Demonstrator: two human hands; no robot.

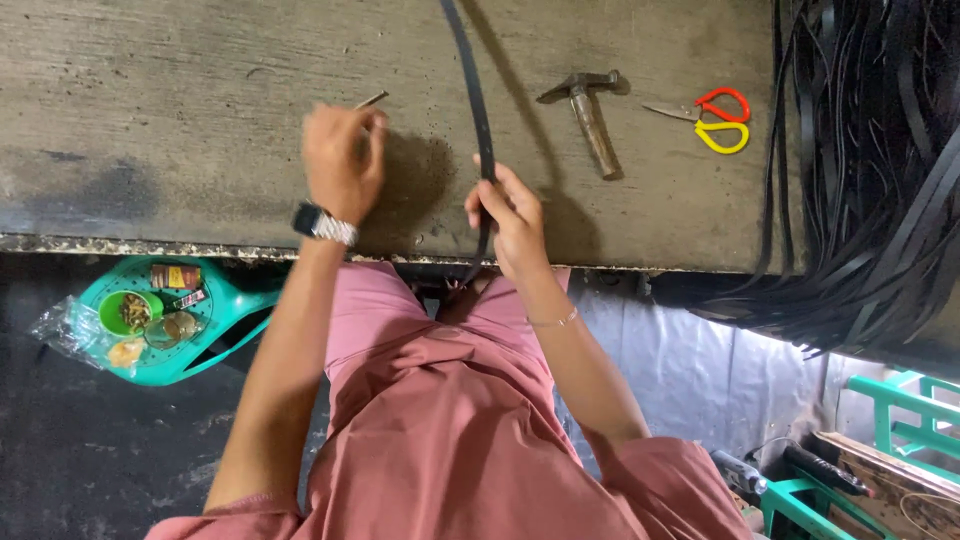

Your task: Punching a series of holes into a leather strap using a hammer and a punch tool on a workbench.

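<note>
Mid-frame, right hand [512, 215] has its fingers clamped on a black strap [478, 110]; left hand [343, 160] pinches a thin stick [371, 99]. Hammer [590, 115] lies idle upper right.

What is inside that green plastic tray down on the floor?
The green tray holds a small green bowl with brownish bits, a dark red packet, a clear round lid and some crumpled clear plastic. What lies beneath these is covered.
</note>
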